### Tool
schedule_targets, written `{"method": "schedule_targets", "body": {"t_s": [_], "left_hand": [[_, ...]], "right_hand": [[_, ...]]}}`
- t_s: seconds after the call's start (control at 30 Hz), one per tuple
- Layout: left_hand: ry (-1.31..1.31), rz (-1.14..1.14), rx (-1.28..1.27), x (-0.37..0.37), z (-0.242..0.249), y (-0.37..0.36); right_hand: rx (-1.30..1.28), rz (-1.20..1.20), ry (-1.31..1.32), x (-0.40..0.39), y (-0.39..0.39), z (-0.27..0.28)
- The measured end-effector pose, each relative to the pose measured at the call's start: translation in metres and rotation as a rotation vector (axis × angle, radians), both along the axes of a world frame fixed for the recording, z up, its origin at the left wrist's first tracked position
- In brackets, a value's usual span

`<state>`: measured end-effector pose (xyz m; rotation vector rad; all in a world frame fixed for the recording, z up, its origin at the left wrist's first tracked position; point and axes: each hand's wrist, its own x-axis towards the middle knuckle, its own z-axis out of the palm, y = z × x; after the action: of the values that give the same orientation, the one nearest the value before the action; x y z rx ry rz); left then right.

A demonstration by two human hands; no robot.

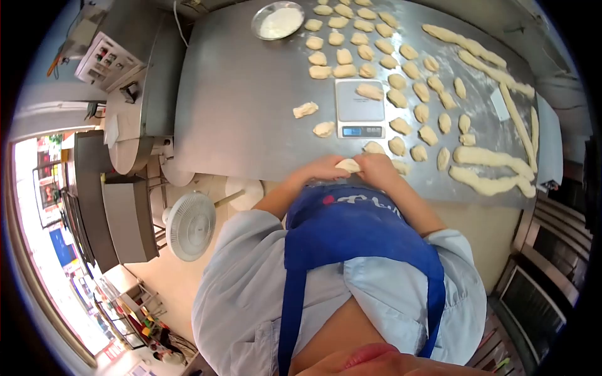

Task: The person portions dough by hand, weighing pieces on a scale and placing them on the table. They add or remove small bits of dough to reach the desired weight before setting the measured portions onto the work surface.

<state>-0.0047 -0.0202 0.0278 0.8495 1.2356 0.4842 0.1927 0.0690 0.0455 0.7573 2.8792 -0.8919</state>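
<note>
Steel tabletop (251, 113) carries a scale (359, 109); left hand (320, 169) and right hand (379, 168) fingers pinch a dough piece (348, 165).

— We can't see much of the dough piece (348, 165); the left hand (323, 169) and right hand (376, 168) close over it from both sides, so only its top shows.

— Agreed. The digits on the scale (359, 109) are too small for us to read, too.

— And the labels on the control panel (106, 59)?

— Too small. The dough rows (351, 9) at the table's far end are cut off by the picture's edge.

— The lettering on the apron (364, 219) is foreshortened; we can't read it.

— The shelves (132, 313) at lower left are blurred clutter.
</note>
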Motion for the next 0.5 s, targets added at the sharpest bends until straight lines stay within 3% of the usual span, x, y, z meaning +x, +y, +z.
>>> {"method": "schedule_targets", "body": {"t_s": [0.1,0.2,0.33,0.4,0.5], "left_hand": [[0.043,-0.185,-0.107,-0.006,-0.019,0.009],[0.258,-0.357,0.148,0.007,-0.014,0.028],[0.477,-0.485,0.031,0.014,-0.025,0.033],[0.922,-0.602,0.287,0.02,0.001,0.026],[1.031,-0.649,0.542,0.008,-0.016,0.008]], "right_hand": [[0.067,0.057,0.013,-0.012,-0.006,0.001],[0.102,0.119,0.002,-0.022,-0.008,-0.004],[0.121,0.191,-0.181,-0.023,-0.001,-0.008],[0.118,0.144,-0.058,-0.013,-0.006,-0.017],[-0.052,0.239,-0.116,-0.021,-0.007,0.009]]}}
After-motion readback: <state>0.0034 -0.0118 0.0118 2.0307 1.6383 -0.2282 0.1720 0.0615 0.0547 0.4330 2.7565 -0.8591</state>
